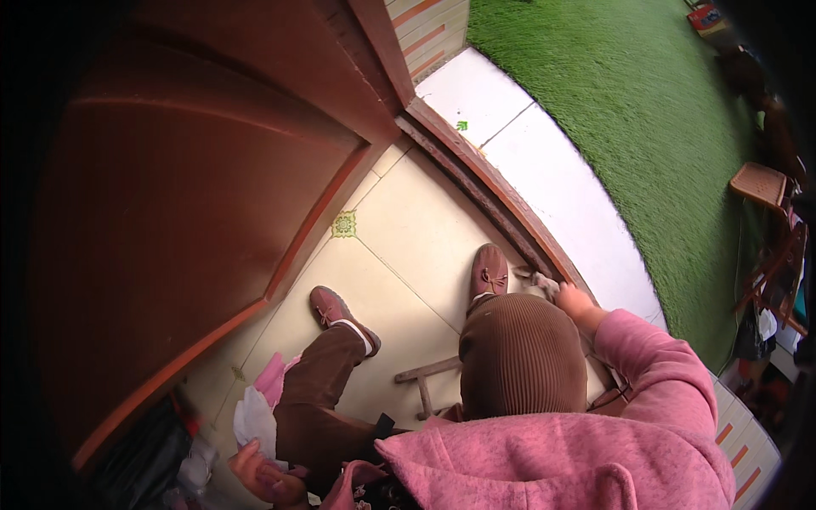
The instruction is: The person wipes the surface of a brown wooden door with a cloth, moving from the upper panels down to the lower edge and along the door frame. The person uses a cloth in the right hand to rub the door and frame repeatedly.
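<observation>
My right hand (574, 301) reaches down beside my right shoe (489, 271), close to the door sill. Its fingers are closed on a small crumpled greyish rag (543, 282), which lies at the inner foot of the wooden sill (494, 191); blur hides the rag's detail. At lower left, my left hand (268, 475) grips a white cloth or tissue (255, 417). Behind that, a pink cloth (273, 377) rests against my left trouser leg (325, 370); whether the hand also holds it, I cannot tell.
A brown wooden door (191, 223) stands ajar on the left. Part of a low wooden stool (424, 376) shows beneath me on the cream floor tiles (408, 236). A black plastic bag (143, 452) lies lower left. Outside are white slabs (561, 185), artificial grass (612, 127) and a woven chair (758, 183).
</observation>
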The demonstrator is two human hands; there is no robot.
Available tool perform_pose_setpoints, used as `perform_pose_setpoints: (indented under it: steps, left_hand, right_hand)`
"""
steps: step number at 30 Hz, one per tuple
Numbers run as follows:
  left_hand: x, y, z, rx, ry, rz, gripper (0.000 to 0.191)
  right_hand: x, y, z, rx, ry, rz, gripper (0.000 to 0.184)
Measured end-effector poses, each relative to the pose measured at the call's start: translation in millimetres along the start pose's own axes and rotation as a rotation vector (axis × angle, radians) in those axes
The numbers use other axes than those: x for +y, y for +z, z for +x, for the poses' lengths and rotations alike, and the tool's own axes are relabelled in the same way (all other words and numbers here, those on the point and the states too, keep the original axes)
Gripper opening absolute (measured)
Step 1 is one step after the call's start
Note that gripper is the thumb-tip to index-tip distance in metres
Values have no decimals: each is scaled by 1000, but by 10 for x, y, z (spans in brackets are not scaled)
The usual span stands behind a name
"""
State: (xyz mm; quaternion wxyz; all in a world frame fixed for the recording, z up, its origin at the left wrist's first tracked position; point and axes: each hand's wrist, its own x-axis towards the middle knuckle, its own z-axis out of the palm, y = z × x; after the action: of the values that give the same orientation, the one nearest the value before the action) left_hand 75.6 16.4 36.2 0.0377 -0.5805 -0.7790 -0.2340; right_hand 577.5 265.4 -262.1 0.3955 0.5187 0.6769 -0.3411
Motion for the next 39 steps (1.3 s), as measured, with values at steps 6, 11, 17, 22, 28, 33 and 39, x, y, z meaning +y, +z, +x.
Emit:
perform_pose_setpoints:
  steps: [6,11,17,22,28,33,39]
  left_hand:
    - [10,69,18,74,10,-24,56]
    - [6,31,42,26,21,14,52]
    - [60,-25,118,-49,-33,130,44]
    - [183,-21,320,-87,17,137,47]
    - [117,59,344,-49,-8,90,54]
    - [4,121,320,10,-1,-46,52]
    - [91,198,536,-4,63,0,45]
  right_hand:
    - [-708,-2016,826,587,-265,886,34]
    - [-1692,-3333,1453,1267,-541,960,29]
    - [-2029,-2848,2334,709,-335,602,38]
    - [-1677,-2296,2433,795,-457,536,31]
    - [-857,-1481,1718,781,-457,184,30]
    - [-285,-1297,1171,272,-163,66,24]
    - [-470,-2283,1287,197,-135,352,22]
